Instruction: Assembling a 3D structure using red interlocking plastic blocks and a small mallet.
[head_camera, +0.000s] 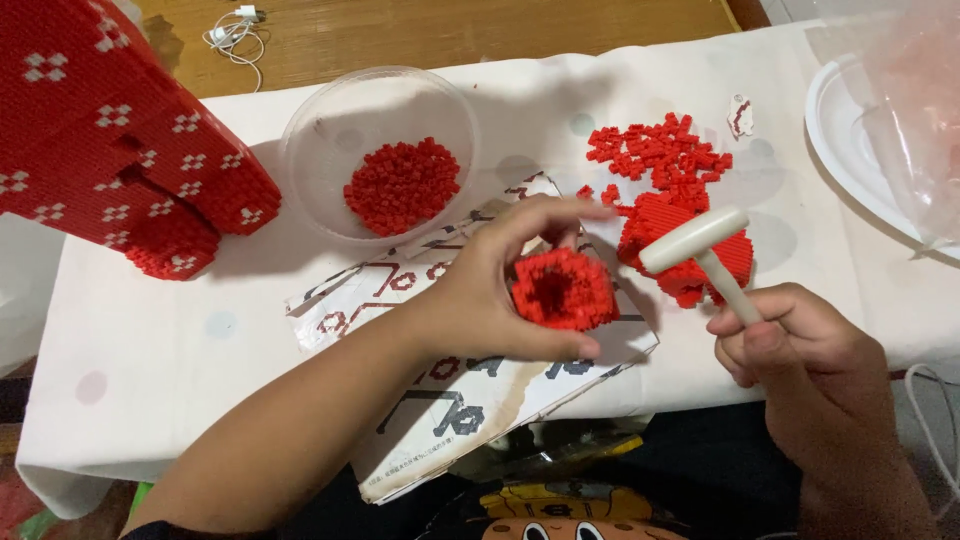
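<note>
Left hand (490, 300) pinches a red block ring (563, 290); right hand (790, 340) grips a white mallet (700, 250). Hard taps could crack the ring, scattering bricks.

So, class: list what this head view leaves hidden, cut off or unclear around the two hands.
- Hollow red brick ring: its back, covered by the left hand.
- Small white plastic mallet: handle end, inside the right hand.
- Large red block model with white dots: cut by the top-left edge.
- White plate: cut by the right edge, under clear plastic.
</note>
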